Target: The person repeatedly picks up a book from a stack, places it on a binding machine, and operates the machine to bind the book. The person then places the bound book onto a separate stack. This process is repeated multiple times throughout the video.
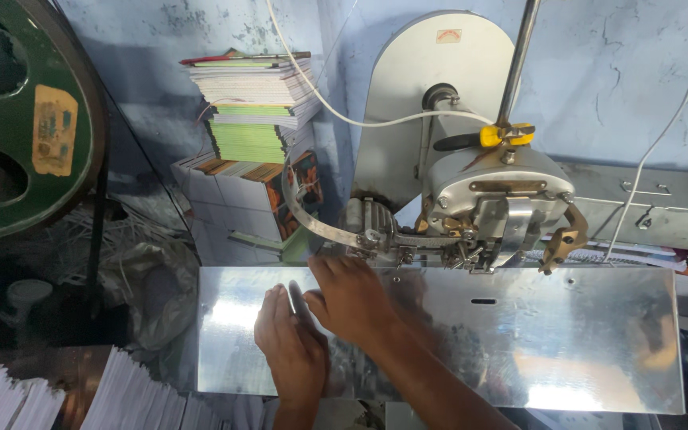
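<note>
Paper stacks [129, 398]: white sheet edges fanned at the bottom left, just below the plate's near left corner.
Left hand [292, 350]: flat on the plate near its left end, palm down, fingers together, gripping nothing.
Right hand [352, 299]: just beside the left one and touching it, fingers spread flat and pointing toward the stitcher head; it clamps nothing that I can see.
Plate [535, 334]: shiny metal work surface, slightly sloped, carrying both hands; no sheet or booklet shows under them (glare may hide a thin one).
Stitcher head [491, 211]: grey machine mounted over the plate's far edge, right of the hands, with a yellow-handled tool on top.
Wire guide [312, 219]: curved metal band running from the head out past the plate's far left.
Books [252, 111]: coloured stack against the wall, beyond the plate's far left corner.
Flywheel [17, 119]: green wheel well left of the plate.
Risk: the right fingertips lie close to the head's moving parts; were the machine to fire, I judge they could be pinched.
</note>
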